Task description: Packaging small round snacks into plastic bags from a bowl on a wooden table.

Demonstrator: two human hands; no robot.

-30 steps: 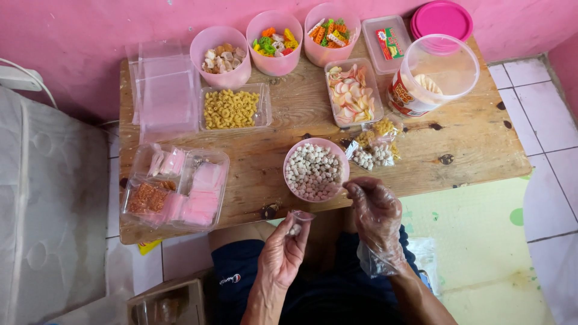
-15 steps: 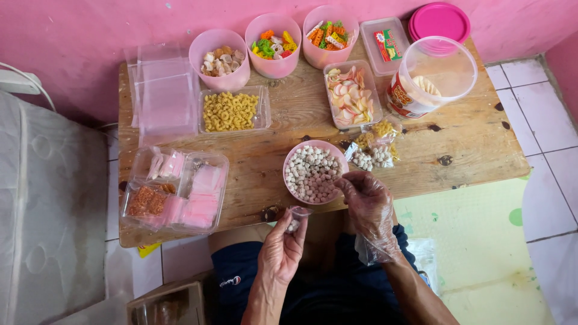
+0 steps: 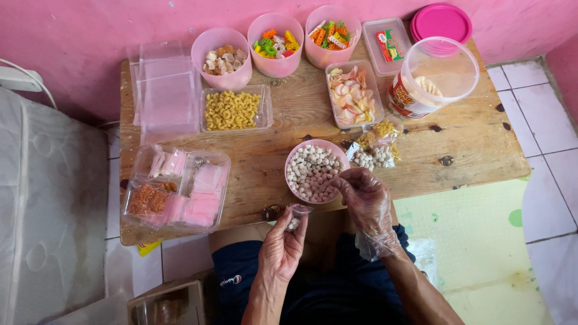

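My left hand (image 3: 282, 248) holds a small clear plastic bag (image 3: 295, 218) with a few pale round snacks inside, just below the table's front edge. My right hand (image 3: 365, 200), in a loose clear plastic glove, hovers at the right rim of a pink bowl (image 3: 294, 155) filled with small white and brown round snacks; its fingers are pinched together over the bowl's edge. Whether they hold snacks I cannot tell. The bowl sits near the front of a wooden table (image 3: 283, 120).
Small filled snack bags (image 3: 373, 147) lie right of the bowl. Clear trays of macaroni snacks (image 3: 232, 110), pink-white crackers (image 3: 353, 96) and packed bags (image 3: 177, 189), three pink cups (image 3: 276, 42), a big clear jar (image 3: 430, 78), empty plastic bags (image 3: 164, 90). Pink wall behind.
My right hand has moved from below the table edge up to the pink bowl's right rim. My left hand with the small bag stays in place.
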